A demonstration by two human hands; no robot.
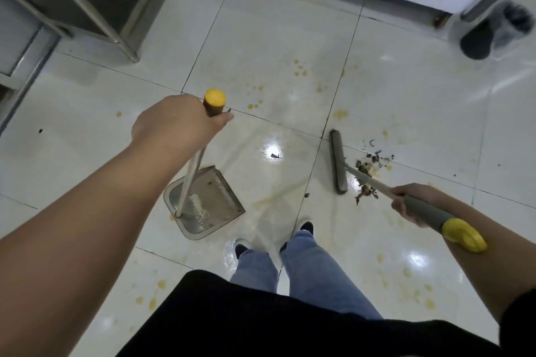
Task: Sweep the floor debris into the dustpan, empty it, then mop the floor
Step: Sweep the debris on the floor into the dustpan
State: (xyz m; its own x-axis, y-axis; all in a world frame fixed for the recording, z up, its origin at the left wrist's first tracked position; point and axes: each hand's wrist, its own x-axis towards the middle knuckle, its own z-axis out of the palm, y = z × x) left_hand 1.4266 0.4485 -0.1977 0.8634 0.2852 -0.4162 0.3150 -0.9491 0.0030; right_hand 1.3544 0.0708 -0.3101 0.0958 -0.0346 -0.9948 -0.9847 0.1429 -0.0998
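Head view: two hands, each on one tool. The left hand [177, 122] is wrapped round the yellow-capped top of the dustpan handle [193, 165]; the one grey dustpan [204, 201] sits flat on the white tiled floor [275, 38], just ahead of the two shoes [272, 236]. The right hand [413, 204] grips the grey shaft of the single broom [338, 162], whose head rests on the tile beside one scattered pile of dark debris [367, 174] — well apart from the dustpan. Yellow stains [300, 69] dot several tiles.
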